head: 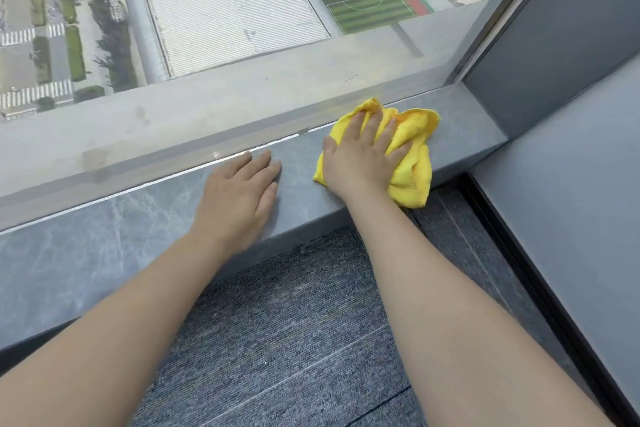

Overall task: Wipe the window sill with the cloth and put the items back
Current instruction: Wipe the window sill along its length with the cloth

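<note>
Right hand point(360, 163): my palm spread flat, pressing cloth point(412, 163) on sill point(104, 246)
Unwiped sill: runs toward 8 o'clock
Left hand point(239, 198): flat, empty

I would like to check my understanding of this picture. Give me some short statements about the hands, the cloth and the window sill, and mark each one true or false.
1. The right hand presses flat on the yellow cloth. True.
2. The left hand holds a second cloth. False: it rests empty and flat on the window sill.
3. The cloth lies near the right end of the sill. True.
4. The cloth lies on the carpet. False: it lies on the sill, and part of it hangs over the front edge.
5. Several items stand on the sill. False: none is in view.
</note>
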A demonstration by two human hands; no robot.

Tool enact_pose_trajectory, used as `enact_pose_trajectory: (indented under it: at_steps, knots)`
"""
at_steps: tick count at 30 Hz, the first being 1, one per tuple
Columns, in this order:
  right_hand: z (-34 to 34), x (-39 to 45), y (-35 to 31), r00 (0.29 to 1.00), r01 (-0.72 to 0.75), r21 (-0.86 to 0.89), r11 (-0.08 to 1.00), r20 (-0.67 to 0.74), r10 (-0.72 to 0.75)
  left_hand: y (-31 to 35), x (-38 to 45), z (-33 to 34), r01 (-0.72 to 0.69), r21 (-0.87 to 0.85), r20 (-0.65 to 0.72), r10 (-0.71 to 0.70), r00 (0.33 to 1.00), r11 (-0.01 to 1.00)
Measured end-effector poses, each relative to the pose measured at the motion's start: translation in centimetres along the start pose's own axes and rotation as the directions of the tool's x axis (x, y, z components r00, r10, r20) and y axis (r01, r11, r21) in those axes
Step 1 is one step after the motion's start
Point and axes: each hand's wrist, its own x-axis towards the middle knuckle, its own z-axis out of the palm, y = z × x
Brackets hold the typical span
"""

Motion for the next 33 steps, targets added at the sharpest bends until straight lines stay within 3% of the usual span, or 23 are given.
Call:
enact_pose_trajectory:
  at_steps: [4,7,9,14,22,25,29,33]
  knots:
    - [0.0,-2.1,3.0,0.919,0.393,-0.068,0.917,0.017,-0.393,0.2,0.2,0.2,0.046,-0.028,-0.024,-0.047,0.999,0.999]
    - [-0.6,-2.6,6.0,0.865,0.500,-0.045,0.865,0.071,-0.496,0.5,0.4,0.3,0.045,0.001,-0.039,-0.045,0.998,0.999]
    - [-0.8,-2.5,7.8,0.896,0.443,-0.025,0.896,0.056,-0.441,0.9,0.6,0.3,0.038,0.018,-0.061,-0.037,0.997,0.999]
    - [-2.0,0.2,11.5,0.993,0.115,-0.018,0.993,-0.006,-0.115,2.6,1.6,0.2,0.017,0.006,-0.073,-0.017,0.997,1.000]
    - [-2.7,4.2,7.3,0.977,-0.209,0.078,0.975,0.050,0.205,4.5,2.9,1.6,-0.029,0.009,0.041,0.028,0.999,1.000]
    - [-1.9,3.4,6.0,1.000,-0.011,0.030,0.999,-0.017,0.012,4.9,3.7,1.8,-0.039,0.008,0.032,0.038,0.999,0.999]
    - [-2.0,2.1,8.7,0.939,0.342,-0.027,0.939,-0.017,-0.343,5.5,5.0,2.1,-0.058,0.005,0.021,0.058,0.998,0.998]
    - [-2.5,3.2,11.4,0.958,0.285,-0.006,0.958,-0.036,-0.285,6.4,5.7,2.3,-0.072,0.017,0.038,0.071,0.997,0.997]
